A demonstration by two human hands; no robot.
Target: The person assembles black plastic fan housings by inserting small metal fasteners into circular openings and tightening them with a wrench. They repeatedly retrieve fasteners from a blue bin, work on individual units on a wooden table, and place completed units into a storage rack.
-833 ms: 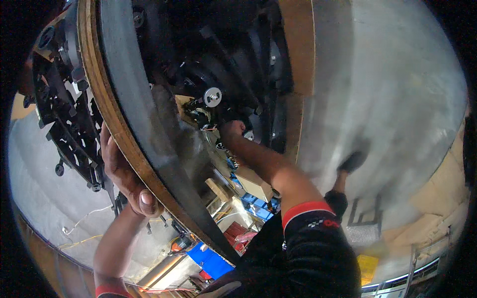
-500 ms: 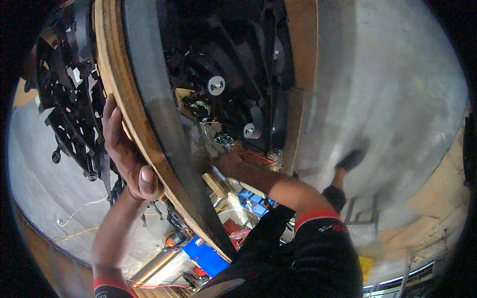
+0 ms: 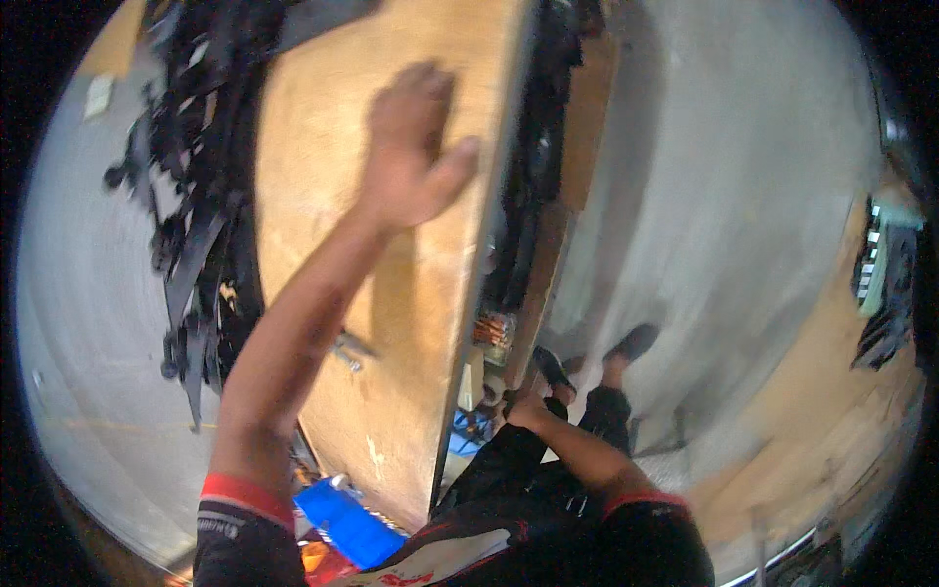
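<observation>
A wide plywood panel (image 3: 323, 127) stretches away in front of me. My left hand (image 3: 411, 147) lies over its upper part, palm toward the wood, with the fingers straight and the thumb out to the side. Blur hides whether the whole palm touches. A small metal fitting (image 3: 352, 352) shows on the panel beside my forearm. To the right of the panel's edge, low down by my legs, my right hand (image 3: 528, 411) has its fingers curled. What they hold, if anything, is too small and dark to name.
Black plastic parts (image 3: 196, 254) hang or lie in a heap left of the panel. Right of it are dark parts (image 3: 533, 166), cardboard (image 3: 592, 117) and a bunch of copper-coloured pieces (image 3: 496, 331). Below sit a blue tray (image 3: 471, 430) and a blue box (image 3: 347, 523). Concrete floor (image 3: 724, 196) spreads right.
The panel, seen nearly edge-on before, now shows its broad face. My left hand has gone from its edge onto that face. My right hand has drawn back from the dark parts toward my legs.
</observation>
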